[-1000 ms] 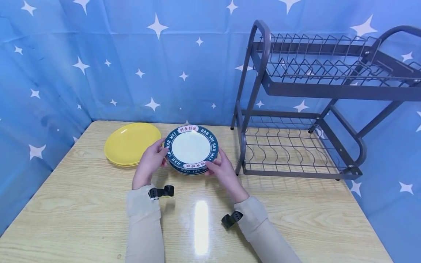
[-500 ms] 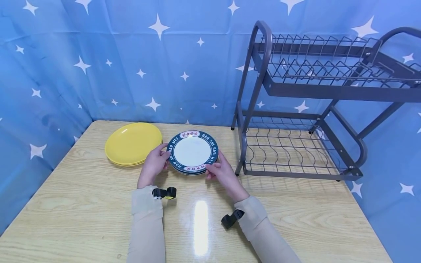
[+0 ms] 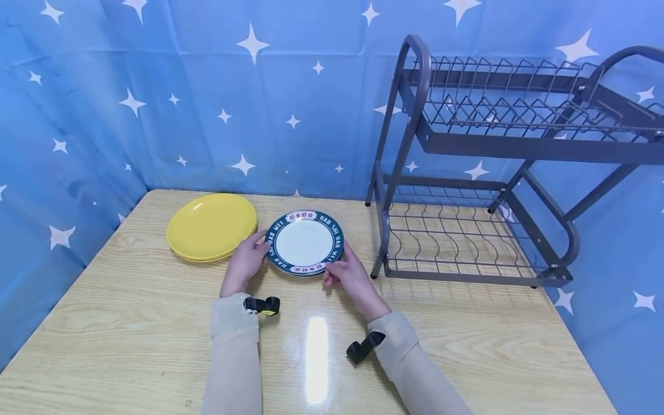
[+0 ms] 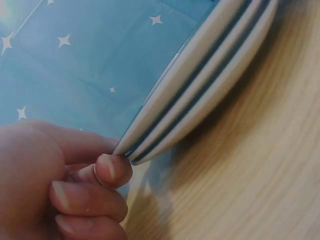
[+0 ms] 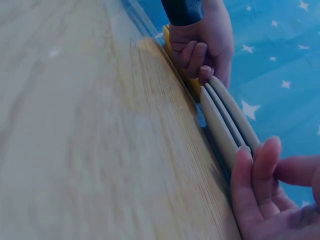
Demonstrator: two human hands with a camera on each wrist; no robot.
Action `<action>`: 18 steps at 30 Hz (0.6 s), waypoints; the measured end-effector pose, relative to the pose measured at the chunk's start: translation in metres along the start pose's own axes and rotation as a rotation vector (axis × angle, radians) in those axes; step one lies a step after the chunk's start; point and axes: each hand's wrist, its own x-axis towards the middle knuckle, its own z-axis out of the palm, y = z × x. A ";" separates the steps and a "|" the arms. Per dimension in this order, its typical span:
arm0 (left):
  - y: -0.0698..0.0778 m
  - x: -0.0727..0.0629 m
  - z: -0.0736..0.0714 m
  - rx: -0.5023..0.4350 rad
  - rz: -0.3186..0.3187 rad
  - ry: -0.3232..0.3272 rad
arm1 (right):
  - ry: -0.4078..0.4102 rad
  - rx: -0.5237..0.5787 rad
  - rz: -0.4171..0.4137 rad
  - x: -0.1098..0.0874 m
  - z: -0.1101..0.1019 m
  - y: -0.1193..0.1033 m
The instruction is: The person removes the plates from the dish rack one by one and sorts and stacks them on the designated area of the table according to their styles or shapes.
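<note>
A stack of three white plates (image 3: 304, 242) with dark teal lettered rims lies low over the table in the head view. My left hand (image 3: 246, 262) pinches the stack's left edge; in the left wrist view the fingertips (image 4: 114, 169) meet the plates' rims (image 4: 195, 75). On the opposite side my right hand (image 3: 350, 278) holds the near right edge, its thumb on the top rim. The right wrist view has curled fingers (image 5: 257, 175) at the edges of the stacked plates (image 5: 227, 117). Whether the stack's base touches the table is hard to tell.
Yellow plates (image 3: 212, 226) are stacked on the wooden table (image 3: 129, 323), just left of my left hand. A dark two-tier wire dish rack (image 3: 472, 274) stands to the right. Behind everything hangs a blue curtain (image 3: 290, 75) with white stars.
The upper plate has come down onto those beneath, so the stack's edges line up. Both hands moved slightly down with it, the left one also a little to the right.
</note>
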 end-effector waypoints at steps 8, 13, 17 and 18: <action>-0.001 0.000 0.003 0.015 -0.019 -0.001 | -0.008 -0.012 0.021 0.000 -0.002 0.003; -0.001 0.002 0.005 0.015 -0.019 -0.001 | 0.009 -0.013 0.008 0.000 -0.002 0.005; -0.002 0.005 0.007 0.018 -0.011 0.005 | 0.009 -0.005 0.009 0.001 -0.003 0.004; -0.002 0.006 0.007 0.016 -0.011 0.009 | 0.006 -0.001 0.003 0.002 -0.003 0.004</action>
